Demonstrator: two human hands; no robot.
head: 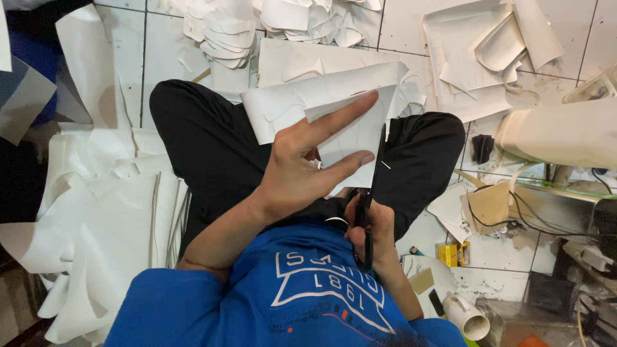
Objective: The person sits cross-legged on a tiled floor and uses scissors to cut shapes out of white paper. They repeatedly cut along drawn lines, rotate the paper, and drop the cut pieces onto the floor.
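Head view: left hand (302, 173) pinching a white sheet (308, 103) above crossed legs (205, 148), two fingers splayed, thumb hidden behind. Right hand (373, 231) closed through the handles of black scissors (376, 180), blades at the sheet's right edge. Probably light, thin, floppy material; best held close to the cut. White tiled floor (160, 45), heaped offcuts (225, 35), cluttered cramped workspace.

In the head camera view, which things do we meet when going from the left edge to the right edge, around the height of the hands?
Loose white sheets on the floor → left hand holding the white sheet being cut → black scissors in the right hand → brown cardboard piece → black cables.
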